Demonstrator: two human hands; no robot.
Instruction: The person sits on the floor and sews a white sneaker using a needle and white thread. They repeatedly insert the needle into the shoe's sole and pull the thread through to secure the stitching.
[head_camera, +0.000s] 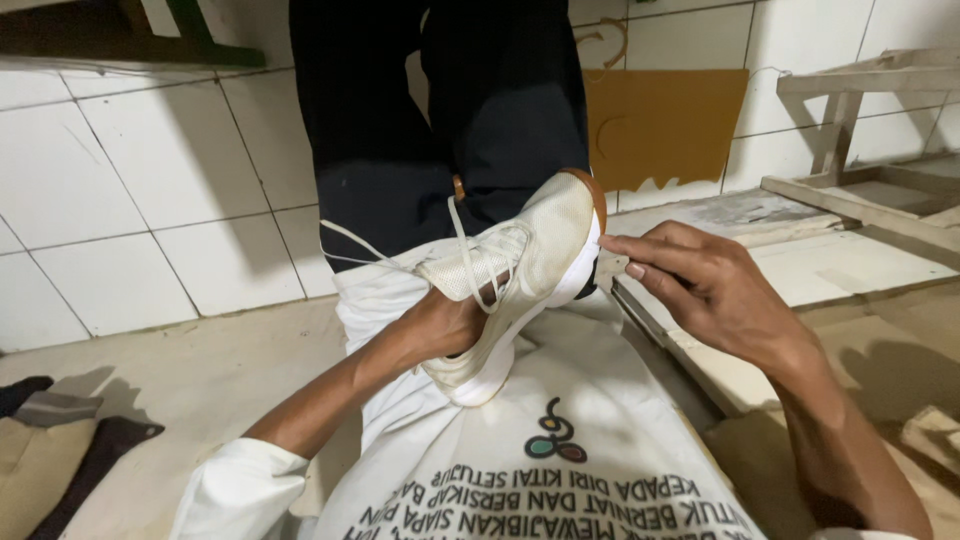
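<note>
One shoe runs toe-up-right; my left hand sits inside it, gripping, my right hand pinches the toe sole edge.

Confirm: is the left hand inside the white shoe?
Yes, the left hand goes into the opening of the white shoe, while the right hand pinches its toe edge.
</note>
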